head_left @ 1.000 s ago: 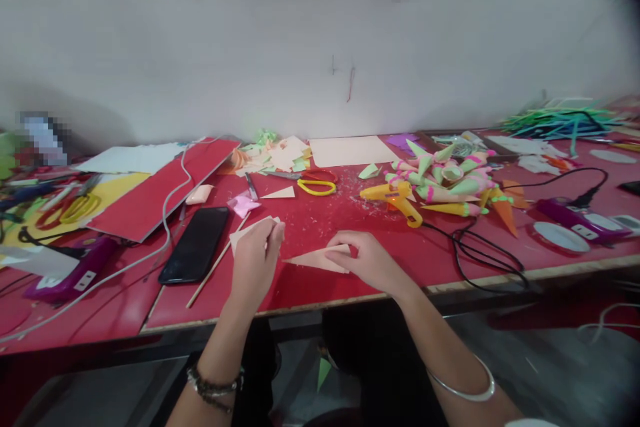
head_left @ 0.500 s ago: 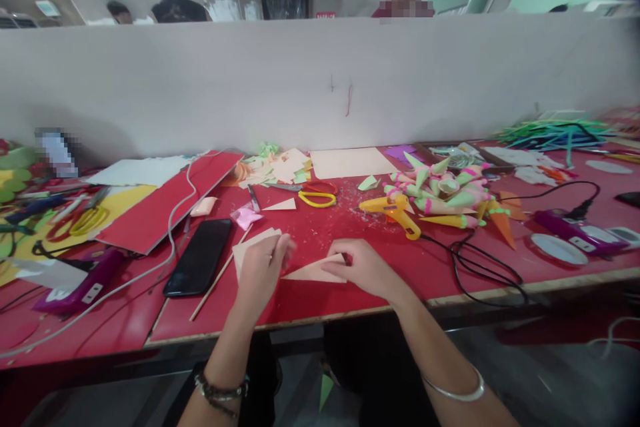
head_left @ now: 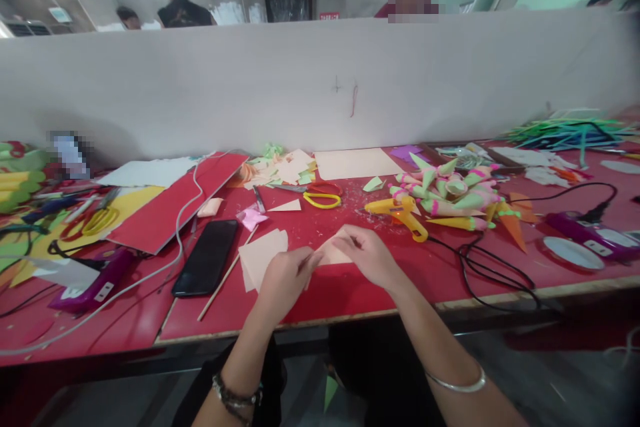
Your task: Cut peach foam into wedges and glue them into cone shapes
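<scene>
Both my hands grip one pale peach piece of paper (head_left: pixel 334 252) just above the red table. My left hand (head_left: pixel 289 273) pinches its narrow left tip, and my right hand (head_left: pixel 369 255) has its fingers closed on the wider right end, partly hiding it. Beside my left hand lies a small stack of peach paper sheets (head_left: pixel 260 255). A thin wooden stick (head_left: pixel 220 288) and a black phone (head_left: pixel 207 259) lie further left. Beyond my right hand rests a yellow glue gun (head_left: pixel 395 209).
Red-and-yellow scissors (head_left: pixel 323 195) lie behind my hands among paper scraps (head_left: pixel 293 167). A pile of green and pink paper cones (head_left: pixel 450 190) stands at right, near a black cable (head_left: pixel 470 267). Purple power strips (head_left: pixel 583 232) sit at both sides. A white partition (head_left: pixel 280 87) closes off the back.
My left hand has moved right, from over the paper stack to the left tip of the paper piece. My right hand has lifted the piece slightly. The view has shifted a little.
</scene>
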Motion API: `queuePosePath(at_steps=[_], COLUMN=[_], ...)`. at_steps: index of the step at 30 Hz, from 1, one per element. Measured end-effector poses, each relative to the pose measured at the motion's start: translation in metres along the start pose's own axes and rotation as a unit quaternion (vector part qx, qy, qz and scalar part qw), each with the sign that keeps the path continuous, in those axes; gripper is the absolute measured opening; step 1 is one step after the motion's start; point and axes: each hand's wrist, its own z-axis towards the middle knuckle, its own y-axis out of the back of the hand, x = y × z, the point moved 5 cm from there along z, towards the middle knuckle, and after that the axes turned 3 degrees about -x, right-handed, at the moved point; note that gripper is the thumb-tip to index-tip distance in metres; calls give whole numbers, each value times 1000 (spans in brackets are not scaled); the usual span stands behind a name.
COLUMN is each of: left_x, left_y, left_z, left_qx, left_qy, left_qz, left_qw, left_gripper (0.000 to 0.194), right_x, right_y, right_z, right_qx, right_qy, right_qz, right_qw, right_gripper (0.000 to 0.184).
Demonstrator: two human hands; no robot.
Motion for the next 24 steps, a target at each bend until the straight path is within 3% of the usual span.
queuePosePath(at_steps=[4,7,9,11,14,18,22,24], left_x=[9,25,32,30,14,-10,-15,-11], left_y=[20,41,49,47,23,-15,-23,-20], left_z=[1,1,0,0,3,1,2,3], left_qx=[-37,-112,-166,-181,-91,73,73,53], left_qy=[27,74,89,70,11,-30,-22,-6], left_qz=[-69,-99,-102,-97,-75,-34,-49,-72], left_qw=[997,986,977,976,993,996,996,996], left_gripper=[38,32,29,32,31,27,31,33], right_x=[-4,-9,-11,-9,-1,4,0,-7], right_y=[19,33,33,25,8,2,17,37], right_z=[1,-2,-4,-7,-11,-13,-11,-11], right_qx=[-51,-98,-88,-44,17,24,5,-60], right_qy=[-7,-16,-27,-31,-12,3,4,3], right_qz=[4,5,5,-7,-43,-76,-63,-69], right_qw=[999,995,996,999,999,997,998,996], right_gripper=[27,28,31,33,36,34,29,26])
